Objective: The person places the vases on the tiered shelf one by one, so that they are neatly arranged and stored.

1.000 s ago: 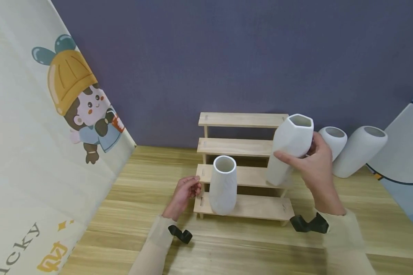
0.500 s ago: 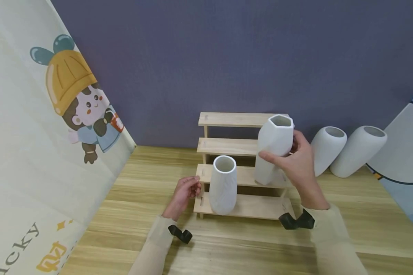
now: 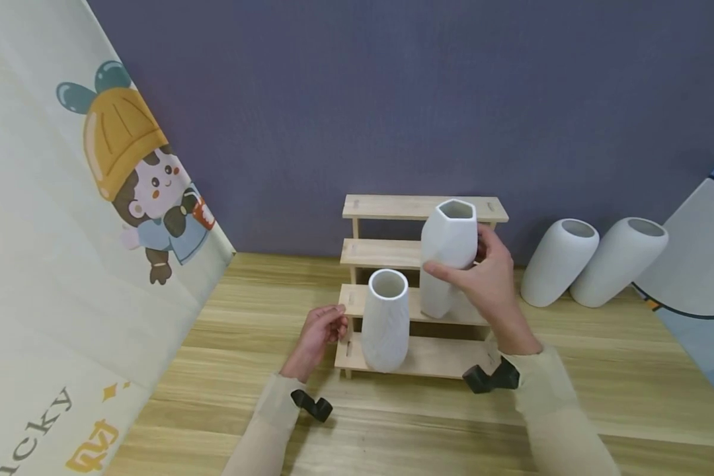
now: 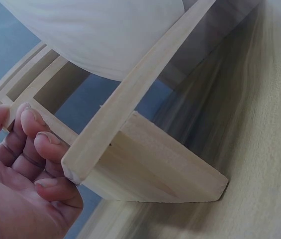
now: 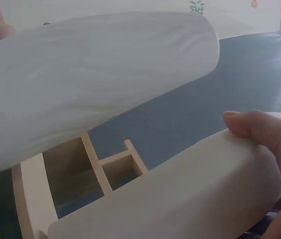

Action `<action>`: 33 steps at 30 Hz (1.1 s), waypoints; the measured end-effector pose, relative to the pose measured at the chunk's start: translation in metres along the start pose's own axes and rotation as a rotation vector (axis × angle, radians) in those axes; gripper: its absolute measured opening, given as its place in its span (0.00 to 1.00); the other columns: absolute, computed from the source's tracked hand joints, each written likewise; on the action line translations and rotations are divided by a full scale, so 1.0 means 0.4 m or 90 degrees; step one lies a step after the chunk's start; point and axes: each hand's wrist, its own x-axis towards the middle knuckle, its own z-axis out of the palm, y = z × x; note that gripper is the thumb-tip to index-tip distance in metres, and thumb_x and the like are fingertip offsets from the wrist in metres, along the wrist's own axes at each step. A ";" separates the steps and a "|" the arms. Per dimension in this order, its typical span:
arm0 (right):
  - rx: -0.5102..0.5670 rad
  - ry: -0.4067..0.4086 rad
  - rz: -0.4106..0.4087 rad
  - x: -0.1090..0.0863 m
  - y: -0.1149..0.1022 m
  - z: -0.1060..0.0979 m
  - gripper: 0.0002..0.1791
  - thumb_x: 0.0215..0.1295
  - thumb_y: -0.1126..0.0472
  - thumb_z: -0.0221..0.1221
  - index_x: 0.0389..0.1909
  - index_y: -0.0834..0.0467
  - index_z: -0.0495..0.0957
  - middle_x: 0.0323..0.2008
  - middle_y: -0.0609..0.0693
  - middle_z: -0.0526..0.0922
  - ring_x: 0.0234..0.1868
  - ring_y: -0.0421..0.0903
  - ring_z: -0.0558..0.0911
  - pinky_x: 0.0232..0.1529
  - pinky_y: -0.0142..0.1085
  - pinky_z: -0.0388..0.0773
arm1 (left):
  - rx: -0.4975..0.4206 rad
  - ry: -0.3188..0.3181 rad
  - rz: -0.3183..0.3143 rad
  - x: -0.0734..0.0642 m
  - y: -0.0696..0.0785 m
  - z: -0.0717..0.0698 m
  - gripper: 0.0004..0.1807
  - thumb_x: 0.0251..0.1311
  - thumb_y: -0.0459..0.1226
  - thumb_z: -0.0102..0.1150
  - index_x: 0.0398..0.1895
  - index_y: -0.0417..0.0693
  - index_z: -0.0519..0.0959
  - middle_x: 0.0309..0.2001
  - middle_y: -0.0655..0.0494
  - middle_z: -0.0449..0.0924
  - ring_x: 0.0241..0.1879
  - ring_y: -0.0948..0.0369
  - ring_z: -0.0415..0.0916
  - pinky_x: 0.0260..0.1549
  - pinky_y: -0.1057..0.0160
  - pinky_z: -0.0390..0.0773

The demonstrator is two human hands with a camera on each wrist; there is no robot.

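There, your right hand [image 3: 486, 283] had thumb and fingers clamped on the angular vase [image 3: 447, 244] from its right, long axis nearly upright, foot at the second-lowest step of the shelf [image 3: 464, 313], whose left end your left hand [image 3: 321, 326] pinched.

Looks matt and smooth, like unglazed ceramic, on the faceted vase [image 3: 447, 238]; softly rippled on the front vase [image 3: 385, 337]. Shows plain matt wood across the stepped stand [image 3: 446, 357], streaked wood grain with faint sheen over the tabletop [image 3: 404, 430], dull cloth-like backdrop [image 3: 393, 106].
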 end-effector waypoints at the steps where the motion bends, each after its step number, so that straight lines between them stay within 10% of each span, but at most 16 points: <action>1: 0.001 -0.002 -0.002 0.000 0.000 0.004 0.46 0.44 0.55 0.80 0.65 0.56 0.70 0.55 0.56 0.81 0.49 0.45 0.78 0.44 0.29 0.76 | 0.000 0.000 -0.001 0.000 -0.001 0.000 0.23 0.72 0.35 0.47 0.15 0.54 0.77 0.13 0.65 0.75 0.15 0.69 0.69 0.19 0.70 0.58; 33: 0.042 -0.032 -0.028 0.016 -0.002 0.076 0.47 0.42 0.58 0.80 0.65 0.56 0.69 0.56 0.58 0.80 0.52 0.52 0.80 0.50 0.44 0.76 | 0.004 -0.018 0.002 -0.015 0.014 -0.003 0.22 0.73 0.37 0.48 0.16 0.56 0.78 0.15 0.66 0.76 0.17 0.69 0.70 0.20 0.69 0.60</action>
